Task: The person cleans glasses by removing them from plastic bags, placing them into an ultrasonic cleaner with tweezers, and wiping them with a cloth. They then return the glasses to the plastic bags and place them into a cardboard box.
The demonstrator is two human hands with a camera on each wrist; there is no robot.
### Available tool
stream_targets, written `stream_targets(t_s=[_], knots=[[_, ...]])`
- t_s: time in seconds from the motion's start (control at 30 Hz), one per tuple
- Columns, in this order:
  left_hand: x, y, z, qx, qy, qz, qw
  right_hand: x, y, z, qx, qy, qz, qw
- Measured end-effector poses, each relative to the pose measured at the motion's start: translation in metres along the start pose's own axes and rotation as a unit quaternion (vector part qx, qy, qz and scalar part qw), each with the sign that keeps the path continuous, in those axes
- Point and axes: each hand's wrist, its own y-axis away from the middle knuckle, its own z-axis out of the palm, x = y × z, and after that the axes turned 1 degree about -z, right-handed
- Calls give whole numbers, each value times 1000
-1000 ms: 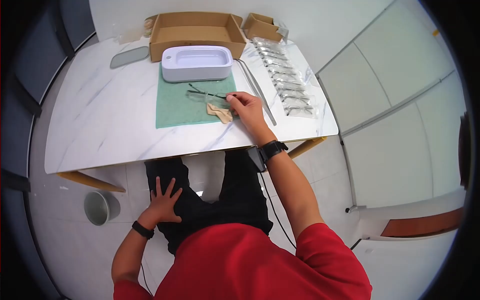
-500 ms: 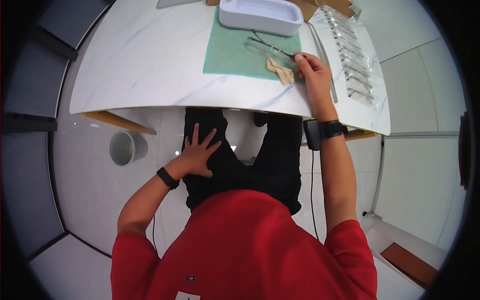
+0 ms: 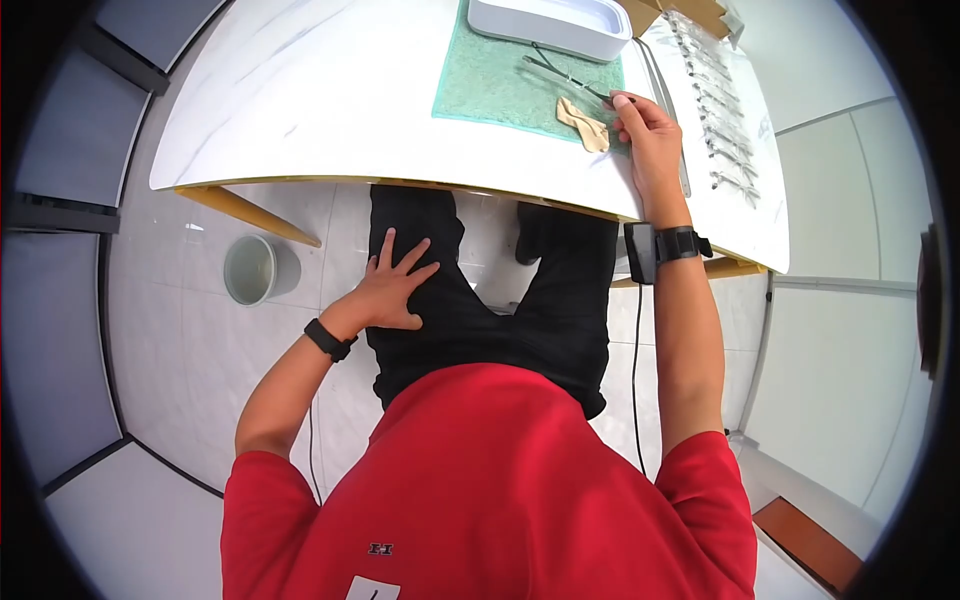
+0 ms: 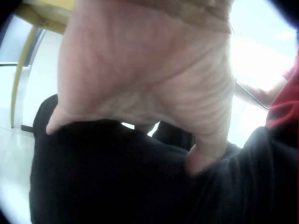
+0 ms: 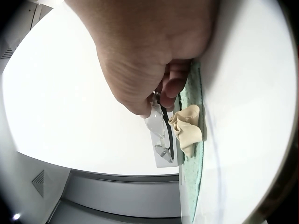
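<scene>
My right hand (image 3: 650, 130) pinches a pair of eyeglasses (image 3: 578, 84) at one end, over the green towel (image 3: 480, 95). The right wrist view shows the clear lenses (image 5: 156, 127) and a dark temple pointing away from the fingers. Just below the glasses, a crumpled beige cloth (image 3: 583, 124) lies on the towel near its front edge. My left hand (image 3: 388, 292) rests on the thigh of the black trousers (image 4: 107, 172), fingers spread.
A pale lilac basin-like device (image 3: 555, 38) stands at the back of the towel. Right of it lie a long grey strip (image 3: 684, 172) and a row of bagged eyeglasses (image 3: 728, 135). Part of a cardboard box (image 3: 640, 14) shows behind. A bin (image 3: 250, 270) stands on the floor at left.
The head view has tilted down, so the table sits higher and farther right in it. The right hand keeps its pinch on the eyeglasses; the left hand stays on the thigh.
</scene>
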Motion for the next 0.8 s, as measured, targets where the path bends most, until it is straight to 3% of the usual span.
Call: stream_targets(t_s=[0.2, 0.8], knots=[[-2, -10, -4, 3, 2, 25, 1000, -2, 3, 0, 2, -2, 2, 1000], [1, -2, -5, 5, 11, -18, 1000, 4, -1, -2, -3, -33, -14, 999]])
